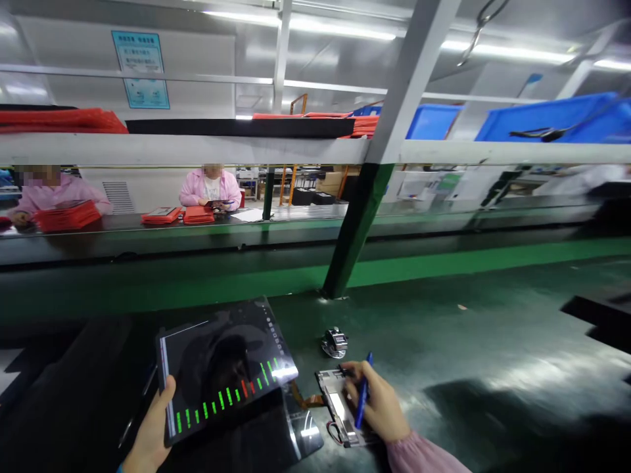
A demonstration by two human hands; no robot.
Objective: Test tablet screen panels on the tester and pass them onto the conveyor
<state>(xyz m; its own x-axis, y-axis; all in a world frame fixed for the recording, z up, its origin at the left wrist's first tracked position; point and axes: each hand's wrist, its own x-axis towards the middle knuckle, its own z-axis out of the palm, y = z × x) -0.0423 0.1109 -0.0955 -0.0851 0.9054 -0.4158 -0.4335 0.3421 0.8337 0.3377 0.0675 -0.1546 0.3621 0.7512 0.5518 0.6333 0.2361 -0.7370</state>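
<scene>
My left hand (152,430) grips the lower left edge of a dark tablet (224,364) and holds it tilted up; its screen shows a row of green and red bars. My right hand (377,401) is closed around a blue pen (363,391) and rests on a small circuit board module (338,407) lying on the green bench. An orange ribbon cable (303,399) joins that module to a flat black panel (290,437) under the tablet. A small metal counter (335,341) sits just beyond my right hand.
The green bench (468,341) stretches right, with a dark flat object (599,315) at its right edge. A slanted post (362,203) rises from the bench. Across the conveyor two people in pink coats (211,187) handle red trays (66,215). Blue bins (557,118) stand on the overhead shelf.
</scene>
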